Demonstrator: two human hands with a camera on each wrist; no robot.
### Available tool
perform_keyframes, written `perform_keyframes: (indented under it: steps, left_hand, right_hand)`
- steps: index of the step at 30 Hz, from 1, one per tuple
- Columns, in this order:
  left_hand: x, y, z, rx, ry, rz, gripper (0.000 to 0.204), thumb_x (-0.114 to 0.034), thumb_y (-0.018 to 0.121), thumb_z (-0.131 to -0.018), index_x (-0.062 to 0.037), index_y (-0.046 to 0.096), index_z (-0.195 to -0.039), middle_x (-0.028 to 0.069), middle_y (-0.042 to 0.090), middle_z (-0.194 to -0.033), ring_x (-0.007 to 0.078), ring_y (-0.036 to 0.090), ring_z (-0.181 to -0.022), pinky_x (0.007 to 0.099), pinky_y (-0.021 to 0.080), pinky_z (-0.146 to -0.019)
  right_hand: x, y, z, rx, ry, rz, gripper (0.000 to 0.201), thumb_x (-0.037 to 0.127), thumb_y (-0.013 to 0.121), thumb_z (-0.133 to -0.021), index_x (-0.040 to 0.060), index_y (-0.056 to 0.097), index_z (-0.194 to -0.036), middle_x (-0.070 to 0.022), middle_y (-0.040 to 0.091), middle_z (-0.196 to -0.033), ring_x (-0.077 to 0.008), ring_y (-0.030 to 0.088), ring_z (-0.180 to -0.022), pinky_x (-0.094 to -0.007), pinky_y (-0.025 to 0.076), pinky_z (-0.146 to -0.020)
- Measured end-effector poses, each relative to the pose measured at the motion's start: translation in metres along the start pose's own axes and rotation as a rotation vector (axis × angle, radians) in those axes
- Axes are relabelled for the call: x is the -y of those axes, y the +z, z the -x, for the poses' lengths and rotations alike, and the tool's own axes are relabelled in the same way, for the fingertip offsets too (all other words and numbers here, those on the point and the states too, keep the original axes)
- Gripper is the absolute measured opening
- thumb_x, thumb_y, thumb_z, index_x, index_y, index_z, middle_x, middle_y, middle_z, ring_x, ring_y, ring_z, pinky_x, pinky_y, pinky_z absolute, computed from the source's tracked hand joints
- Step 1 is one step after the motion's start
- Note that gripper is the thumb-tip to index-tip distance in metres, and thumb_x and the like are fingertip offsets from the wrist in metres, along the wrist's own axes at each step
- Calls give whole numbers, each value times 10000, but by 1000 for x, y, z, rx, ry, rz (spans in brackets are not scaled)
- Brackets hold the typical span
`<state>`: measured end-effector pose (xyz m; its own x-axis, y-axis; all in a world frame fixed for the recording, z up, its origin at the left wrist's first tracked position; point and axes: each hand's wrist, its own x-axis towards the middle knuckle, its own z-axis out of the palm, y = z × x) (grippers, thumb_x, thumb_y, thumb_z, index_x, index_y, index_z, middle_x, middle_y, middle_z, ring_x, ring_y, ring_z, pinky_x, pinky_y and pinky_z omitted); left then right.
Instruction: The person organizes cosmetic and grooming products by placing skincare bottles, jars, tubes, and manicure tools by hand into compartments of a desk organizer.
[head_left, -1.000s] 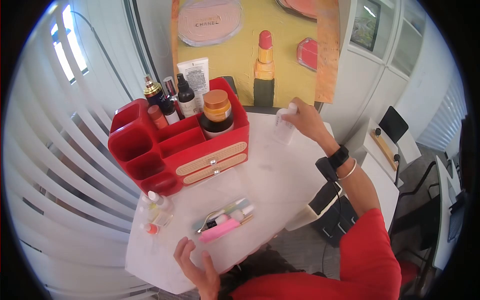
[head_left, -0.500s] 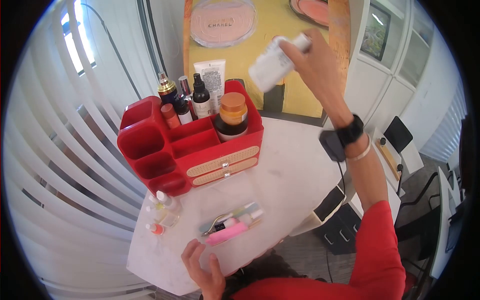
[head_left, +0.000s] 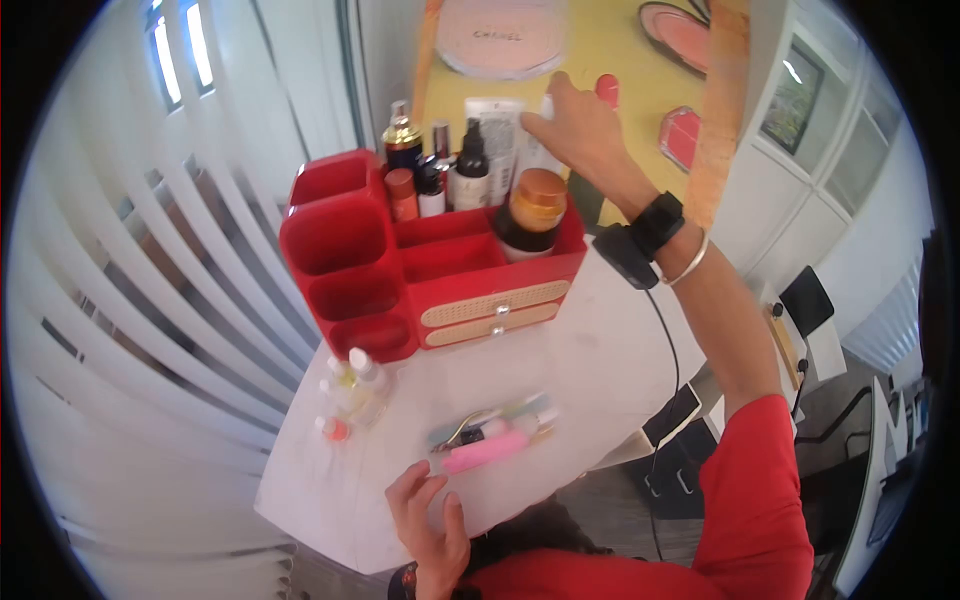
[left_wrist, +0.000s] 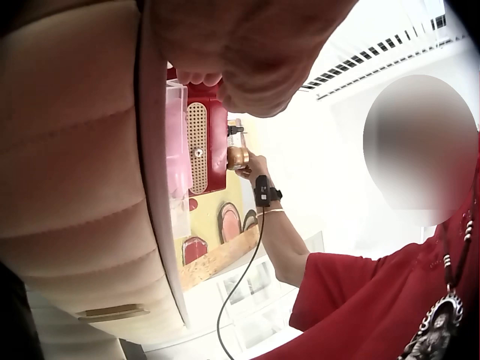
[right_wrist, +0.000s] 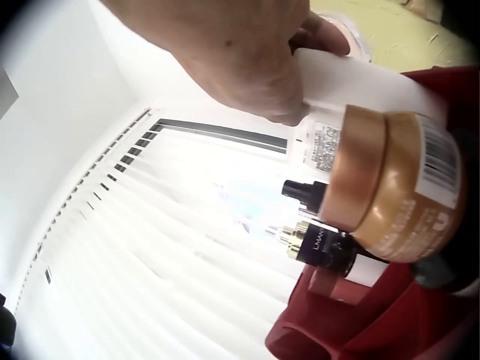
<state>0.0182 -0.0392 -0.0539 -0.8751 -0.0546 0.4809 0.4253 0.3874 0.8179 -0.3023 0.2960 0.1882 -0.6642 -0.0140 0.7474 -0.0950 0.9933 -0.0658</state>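
Observation:
In the head view the right hand (head_left: 585,130) grips the top of a white bottle (head_left: 535,150) at the back right of the red organizer (head_left: 490,280), behind the orange-lidded jar (head_left: 539,200). The right wrist view shows that hand (right_wrist: 247,60) on the white bottle (right_wrist: 367,82), whose lower end is down at the red organizer, beside the amber jar (right_wrist: 405,187). The left hand (head_left: 430,520), fingers loosely bent and empty, is at the table's front edge, near a pink item (head_left: 485,452) among small tools.
Small bottles (head_left: 368,375) and an orange-red one (head_left: 333,429) stand left on the white table (head_left: 600,370). A white tube (head_left: 492,130) and a spray bottle (head_left: 471,170) stand in the organizer. A painting (head_left: 500,35) is behind; a cable hangs from the right wrist.
The right hand has lifted the white bottle from the table's back right, carried it left and lowered it behind the jar. The left hand has barely moved; the head view has shifted.

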Motion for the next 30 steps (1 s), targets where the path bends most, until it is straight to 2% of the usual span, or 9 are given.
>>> perform_keyframes:
  steps: [6, 10, 12, 13, 15, 16, 21, 27, 30]
  left_hand:
    - [-1, -3, -5, -7, 24, 10, 287, 31, 745, -965, 9, 716, -1249, 256, 674, -1397, 405, 660, -1226, 482, 554, -1053]
    - [5, -4, -5, -34, 65, 29, 338, 86, 759, -918, 15, 718, -1246, 256, 671, -1400, 395, 668, -1189, 456, 575, -1008]
    - [4, -8, -3, -108, 48, 22, 317, 60, 748, -940, 21, 708, -1252, 249, 677, -1395, 394, 659, -1240, 474, 538, -1075]
    - [4, -10, -4, -167, 41, 21, 298, 34, 737, -963, 28, 697, -1258, 242, 683, -1390, 392, 649, -1290, 492, 500, -1142]
    - [1, -20, -17, -211, 42, -20, 370, 43, 741, -945, 32, 670, -1308, 239, 664, -1437, 387, 612, -1355, 485, 463, -1180]
    - [-4, -27, -31, -259, 29, -126, 438, 43, 748, -936, 25, 652, -1363, 234, 653, -1463, 402, 586, -1386, 496, 451, -1195]
    - [-4, -38, -100, -209, 101, -430, 650, 63, 761, -910, -2, 585, -1532, 214, 627, -1515, 437, 520, -1454, 525, 420, -1233]
    - [15, -24, -121, -14, 101, -612, 760, 111, 774, -872, -7, 558, -1591, 189, 655, -1433, 427, 551, -1377, 537, 454, -1146]
    - [15, -22, -121, 5, 89, -614, 769, 121, 774, -867, -9, 559, -1594, 195, 662, -1340, 416, 584, -1305, 518, 481, -1090]
  right_hand:
    - [-5, -3, 11, -38, 34, 1, 487, 456, 751, -1049, 62, 657, -1319, -227, 822, -1080, -447, 798, -1009, -583, 611, -879]
    - [55, -68, 64, -352, -80, -358, 233, 238, 743, -1092, 62, 722, -1244, -112, 811, -1064, -270, 767, -886, -386, 589, -802]
    - [93, -88, 117, -256, -60, -508, 163, 89, 748, -1067, 45, 743, -1225, -89, 787, -1048, -208, 736, -869, -325, 567, -772]
    - [110, -92, 145, -65, -84, -569, 177, 18, 745, -1050, 30, 739, -1227, -90, 783, -1082, -186, 750, -894, -337, 583, -773]
    - [136, -71, 181, 89, -285, -700, 298, -51, 774, -941, 38, 744, -1223, -120, 773, -1132, -335, 755, -909, -402, 614, -778]
    - [151, -57, 186, 139, -430, -692, 365, -37, 775, -922, 31, 716, -1276, -144, 744, -1236, -409, 719, -1043, -456, 620, -849]
    - [197, -2, 189, 373, -441, -807, 506, 29, 788, -948, 38, 658, -1437, -181, 675, -1425, -435, 654, -1264, -509, 568, -1037]
    - [207, 49, 194, 530, -501, -690, 343, -20, 728, -915, 15, 605, -1234, -194, 712, -1131, -435, 683, -1109, -536, 585, -869]
    - [206, 56, 200, 547, -418, -714, 325, 23, 775, -935, 39, 574, -1190, -222, 709, -1087, -461, 676, -1092, -564, 550, -900]
